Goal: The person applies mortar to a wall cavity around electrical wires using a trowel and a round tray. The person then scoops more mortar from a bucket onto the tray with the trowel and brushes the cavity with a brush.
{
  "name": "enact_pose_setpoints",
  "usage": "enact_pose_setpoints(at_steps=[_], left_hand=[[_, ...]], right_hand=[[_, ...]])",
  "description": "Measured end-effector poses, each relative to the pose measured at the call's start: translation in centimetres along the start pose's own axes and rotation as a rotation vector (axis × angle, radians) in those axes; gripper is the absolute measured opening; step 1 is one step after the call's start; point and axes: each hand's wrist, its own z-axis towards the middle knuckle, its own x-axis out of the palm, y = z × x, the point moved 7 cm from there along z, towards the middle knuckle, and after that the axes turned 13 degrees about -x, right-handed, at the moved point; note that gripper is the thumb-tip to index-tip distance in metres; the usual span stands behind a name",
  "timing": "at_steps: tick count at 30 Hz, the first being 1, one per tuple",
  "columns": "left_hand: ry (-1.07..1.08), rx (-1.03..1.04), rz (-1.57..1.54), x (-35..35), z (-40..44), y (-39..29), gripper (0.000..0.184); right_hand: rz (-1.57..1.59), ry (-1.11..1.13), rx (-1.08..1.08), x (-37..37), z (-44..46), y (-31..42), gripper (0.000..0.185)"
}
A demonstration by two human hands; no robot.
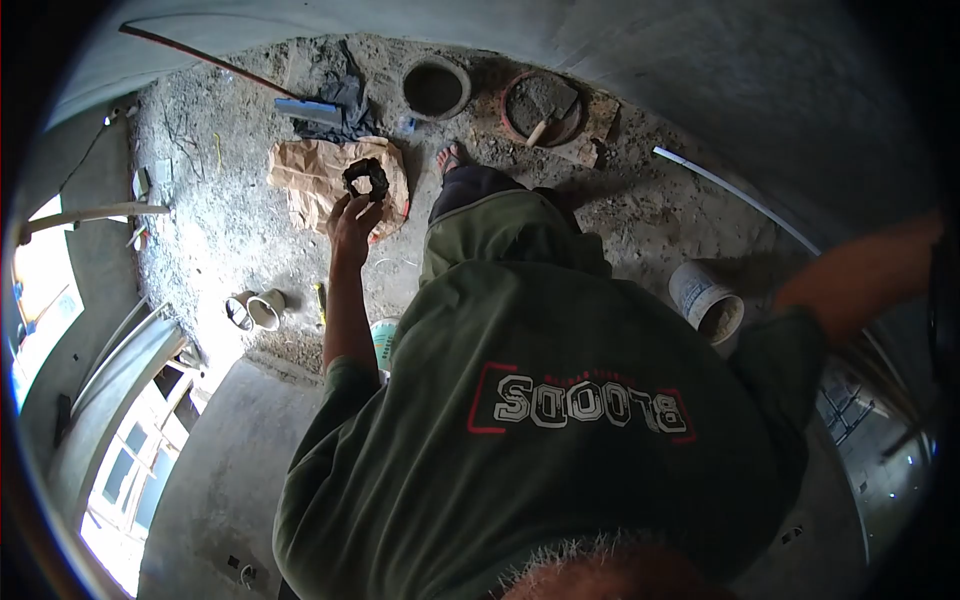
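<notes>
In left grip (pixel 353 225), fingers closed on near edge of dark ring-shaped piece (pixel 362 168), over brown paper (pixel 305 185) to the left. Right hand beyond view; cannot tell its state. Far on floor (pixel 640 215), 2 tubs: grey tub (pixel 465 88), then red tub (pixel 505 108) with trowel (pixel 553 98), farther right.

A rough, rubble-strewn floor (pixel 620 205) lies between bare grey walls. On the near left, a paned window (pixel 140 470) is bright with daylight; farther along the left wall (pixel 95 265) is another bright opening (pixel 45 290). The far-right wall (pixel 750 90) stands dim.
</notes>
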Motion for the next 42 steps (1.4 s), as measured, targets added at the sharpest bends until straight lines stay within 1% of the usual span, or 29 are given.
enact_pose_setpoints(at_steps=[1,3,4,5,6,7,8,9,10,13,14,15,16,17,18,19,23,25,26,28,29,31,34,35,36,38,40,41,42], left_hand=[[-0.006,-0.012,-0.014,-0.2,0.3,0.1,0.031],[-0.018,-0.155,-0.122,-1.3,1.9,1.1,0.023],[0.013,-0.024,0.055,-2.4,3.3,1.9,0.025],[0.043,0.11,0.232,-3.4,4.6,2.4,0.028],[0.073,0.122,0.166,-2.9,4.4,2.1,0.025],[0.064,0.085,0.316,-3.9,6.1,2.5,0.025],[0.038,-0.045,0.237,-4.3,6.7,2.2,0.027],[0.013,-0.171,0.151,-4.0,7.2,2.0,0.028],[0.006,-0.189,0.098,-4.2,7.6,1.6,0.032],[-0.045,-0.214,0.235,-5.3,11.2,1.0,0.036],[-0.024,-0.21,0.248,-5.6,12.6,0.8,0.055],[-0.022,-0.22,0.258,-6.0,14.0,0.8,0.055],[-0.012,-0.205,0.264,-6.1,15.1,0.7,0.057],[-0.002,-0.183,0.266,-5.5,16.0,0.5,0.06],[-0.064,-0.188,0.304,-5.2,17.3,0.5,0.042],[-0.07,-0.191,0.306,-4.7,18.1,0.4,0.042],[-0.043,-0.149,0.354,-1.5,20.8,0.7,0.05],[0.022,-0.185,0.406,-0.3,22.2,3.0,0.057],[0.039,-0.215,0.431,0.1,23.0,4.3,0.057],[0.074,-0.275,0.499,0.8,25.0,7.4,0.056],[0.109,-0.317,0.552,1.4,26.0,9.2,0.055],[0.088,-0.366,0.559,2.6,28.2,12.7,0.059],[0.172,-0.416,0.614,3.8,32.7,18.1,0.059],[0.187,-0.411,0.673,5.2,34.3,19.5,0.06],[0.205,-0.449,0.695,6.2,35.9,21.0,0.063],[0.243,-0.46,0.8,7.7,39.6,24.1,0.058],[0.274,-0.423,0.996,8.8,42.9,26.6,0.051],[0.28,-0.432,0.998,9.0,44.3,28.0,0.051],[0.21,-0.249,1.235,9.3,46.0,28.4,0.045]], right_hand=[[-0.124,0.215,-0.441,-0.1,-3.1,-1.6,0.044],[-0.422,0.766,-0.362,-3.4,-17.8,-18.8,0.014],[-0.247,0.651,0.105,-2.2,-24.5,-12.7,0.022],[-0.229,0.729,-0.009,0.3,-28.3,-7.6,0.027],[-0.29,1.169,0.373,-0.3,-37.0,-9.7,0.032],[-0.389,1.251,0.265,-2.6,-44.8,-10.3,0.045],[-0.399,1.297,0.637,-6.4,-51.2,-10.3,0.055],[-0.535,1.3,0.775,-9.2,-54.4,-9.1,0.058],[-0.558,1.309,0.696,-11.5,-56.8,-8.4,0.054],[-0.512,1.415,0.86,-15.1,-60.9,-6.5,0.047],[-0.483,1.433,0.917,-15.4,-61.4,-5.4,0.043],[-0.456,1.452,0.97,-15.3,-62.1,-4.5,0.039],[-0.499,1.367,0.851,-15.6,-62.9,-3.6,0.037],[-0.499,1.371,0.852,-15.5,-64.0,-3.2,0.037],[-0.505,1.522,0.874,-15.5,-65.9,-2.9,0.037],[-0.507,1.681,0.896,-15.9,-68.0,-2.4,0.038],[-0.428,1.827,0.923,-19.3,-78.2,-1.7,0.034],[-0.485,1.883,1.264,-23.3,-83.0,-1.3,0.042],[-0.492,1.888,1.283,-24.4,-84.5,-0.8,0.042],[-0.441,1.707,0.936,-24.0,-85.2,0.1,0.045],[-0.446,1.716,0.949,-24.2,-86.3,-0.2,0.045],[-0.323,1.877,0.99,-23.4,-90.1,-0.8,0.05],[-0.283,1.931,1.14,-20.0,-94.9,-1.5,0.05],[-0.237,1.829,0.96,-18.0,-96.0,-1.8,0.053],[-0.211,1.701,1.031,-15.3,-96.5,-2.3,0.053],[-0.113,1.693,1.171,-10.7,-100.0,-3.6,0.048],[0.051,1.712,0.994,-4.5,-101.5,-4.3,0.054],[-0.033,1.742,0.953,-3.4,-106.0,-5.7,0.059],[-0.114,1.771,0.913,-2.7,-110.3,-6.8,0.065]])
